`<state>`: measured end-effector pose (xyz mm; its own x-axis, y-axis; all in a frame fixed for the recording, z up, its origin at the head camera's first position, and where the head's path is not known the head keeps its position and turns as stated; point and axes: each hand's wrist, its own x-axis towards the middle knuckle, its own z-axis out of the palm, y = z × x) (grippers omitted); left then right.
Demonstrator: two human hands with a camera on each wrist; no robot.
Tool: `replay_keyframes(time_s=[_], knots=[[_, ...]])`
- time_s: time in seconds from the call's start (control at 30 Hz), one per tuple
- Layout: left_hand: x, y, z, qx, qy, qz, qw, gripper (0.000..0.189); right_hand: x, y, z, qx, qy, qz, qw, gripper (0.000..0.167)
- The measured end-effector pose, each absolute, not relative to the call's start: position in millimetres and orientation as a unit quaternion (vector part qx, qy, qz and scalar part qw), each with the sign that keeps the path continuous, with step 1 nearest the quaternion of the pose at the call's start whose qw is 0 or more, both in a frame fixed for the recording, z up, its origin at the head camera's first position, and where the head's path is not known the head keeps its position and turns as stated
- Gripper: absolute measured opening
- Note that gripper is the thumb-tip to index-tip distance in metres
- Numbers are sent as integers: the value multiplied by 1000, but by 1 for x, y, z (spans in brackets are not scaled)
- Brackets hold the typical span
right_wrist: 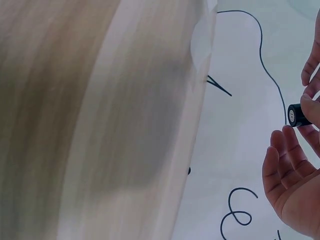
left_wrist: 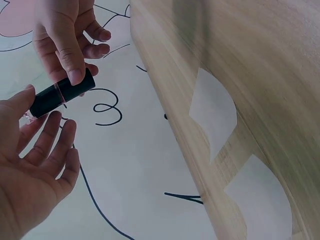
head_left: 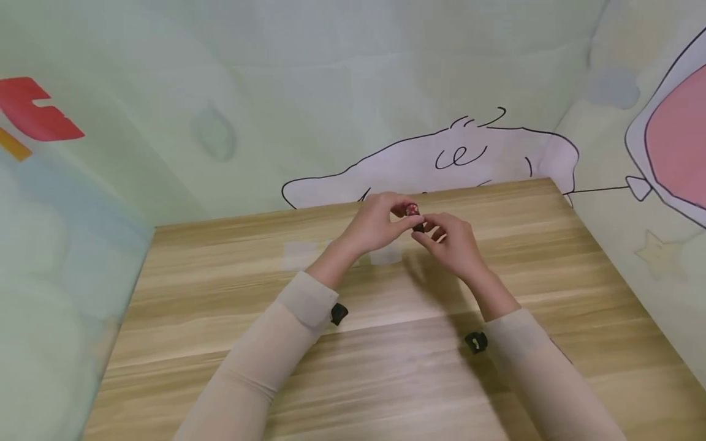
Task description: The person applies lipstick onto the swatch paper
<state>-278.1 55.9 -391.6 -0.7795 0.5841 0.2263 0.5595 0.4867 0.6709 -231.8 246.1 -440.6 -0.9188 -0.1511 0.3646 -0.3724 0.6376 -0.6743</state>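
Note:
A small lipstick tube (head_left: pixel 412 210) is held between both hands above the far part of the table. In the left wrist view the lipstick tube (left_wrist: pixel 62 94) looks black, with a thin pinkish band round its middle and a shiny pinkish end. My left hand (head_left: pixel 377 223) pinches that shiny end between thumb and fingers. My right hand (head_left: pixel 452 245) pinches the black end with thumb and fingertips. A round pale label shows on the black end of the lipstick tube (right_wrist: pixel 295 115) in the right wrist view, where the right hand (right_wrist: pixel 297 195) is partly cut off.
Pale flat patches (head_left: pixel 299 255) lie on the wood-grain table (head_left: pixel 220 318), near its back edge. A wall cloth (head_left: pixel 331 110) with cartoon drawings stands behind and at both sides. Small black pieces (head_left: pixel 339 313) sit by each sleeve cuff.

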Motion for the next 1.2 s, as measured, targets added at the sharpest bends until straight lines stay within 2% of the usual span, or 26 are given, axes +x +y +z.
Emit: replay_keyframes(time_s=[0.37, 0.67, 1.2], knots=[[-270, 38, -380, 316, 861, 397, 15, 21, -231, 233, -429, 161, -894, 392, 142, 26], [-264, 20, -378, 307, 850, 427, -21, 18, -230, 221, -417, 184, -889, 392, 146, 25], [-252, -12, -372, 291, 845, 445, -53, 15, -227, 195, -403, 200, -887, 387, 154, 27]])
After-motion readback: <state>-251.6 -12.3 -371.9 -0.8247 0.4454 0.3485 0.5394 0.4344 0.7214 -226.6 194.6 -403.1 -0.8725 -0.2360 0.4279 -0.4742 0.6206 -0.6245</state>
